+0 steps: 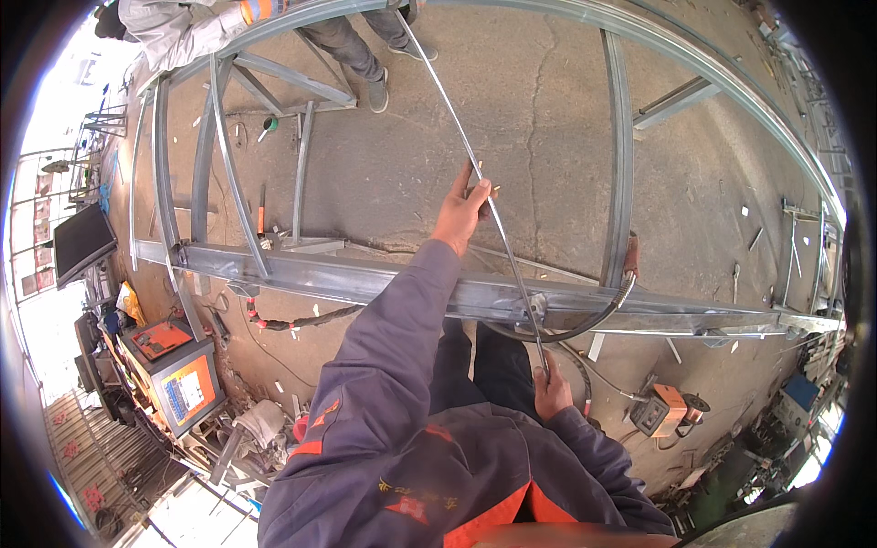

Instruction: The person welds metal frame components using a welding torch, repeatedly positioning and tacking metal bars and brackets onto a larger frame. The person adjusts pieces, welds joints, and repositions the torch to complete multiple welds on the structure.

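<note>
The person holds one long thin metal bar (508,247) with two hands, slantwise across the near beam (315,279) of a steel frame. The left hand (464,212) is beyond the inner edge of this beam, above the floor; its thumb and fingers are closed on the middle part of the bar, probably to carry its weight and to guide its direction. The right hand (552,393) is on the body side of the same beam, with fingers clamped around the lower end, which seems to steady it from behind. Whether the bar touches the beam, I cannot tell. Its other end reaches toward the far side of the frame, near a co-worker's legs (347,50); who supports that end is not clear. At the corner where a cross member (619,155) meets the near beam, a reddish-brown handle (632,253) with its hose (594,326) lies, perhaps parked there to stay off the floor. An orange machine (660,409) stands on the body side of the beam, to the right, apart from both hands.
</note>
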Tool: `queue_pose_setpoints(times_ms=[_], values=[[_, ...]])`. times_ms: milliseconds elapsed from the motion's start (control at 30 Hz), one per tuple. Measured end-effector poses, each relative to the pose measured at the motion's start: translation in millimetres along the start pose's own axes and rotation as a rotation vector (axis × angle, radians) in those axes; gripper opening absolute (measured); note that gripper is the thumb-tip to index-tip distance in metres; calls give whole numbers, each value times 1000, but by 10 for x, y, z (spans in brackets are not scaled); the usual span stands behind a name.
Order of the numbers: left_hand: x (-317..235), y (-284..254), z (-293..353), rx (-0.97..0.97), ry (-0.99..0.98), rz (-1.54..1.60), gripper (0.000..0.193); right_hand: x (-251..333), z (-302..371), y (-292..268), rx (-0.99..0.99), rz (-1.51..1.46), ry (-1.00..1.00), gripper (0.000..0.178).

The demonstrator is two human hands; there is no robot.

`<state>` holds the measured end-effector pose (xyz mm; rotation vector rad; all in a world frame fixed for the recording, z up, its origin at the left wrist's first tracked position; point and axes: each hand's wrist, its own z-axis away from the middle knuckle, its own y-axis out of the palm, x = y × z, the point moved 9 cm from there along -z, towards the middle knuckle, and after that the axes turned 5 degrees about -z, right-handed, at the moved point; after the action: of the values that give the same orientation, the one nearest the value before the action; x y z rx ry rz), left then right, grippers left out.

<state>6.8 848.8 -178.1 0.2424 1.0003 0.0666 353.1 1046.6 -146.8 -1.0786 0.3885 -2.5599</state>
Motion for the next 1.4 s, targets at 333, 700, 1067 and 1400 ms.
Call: queue_pose_setpoints(times_ms=[333, 700, 1067, 1400], values=[[0, -17, -15, -40, 48, 20, 69, -41, -5, 16, 7, 2, 14, 51], [112, -59, -149, -10, 65, 10, 77, -42, -17, 15, 1, -42, 31, 47], [103, -41, -98, -11, 39, -26, 68, 22, -25, -6, -12, -11, -24, 47], [149, -73, -174, 17, 58, 22, 67, -2, -33, 6, -12, -44, -24, 46]])
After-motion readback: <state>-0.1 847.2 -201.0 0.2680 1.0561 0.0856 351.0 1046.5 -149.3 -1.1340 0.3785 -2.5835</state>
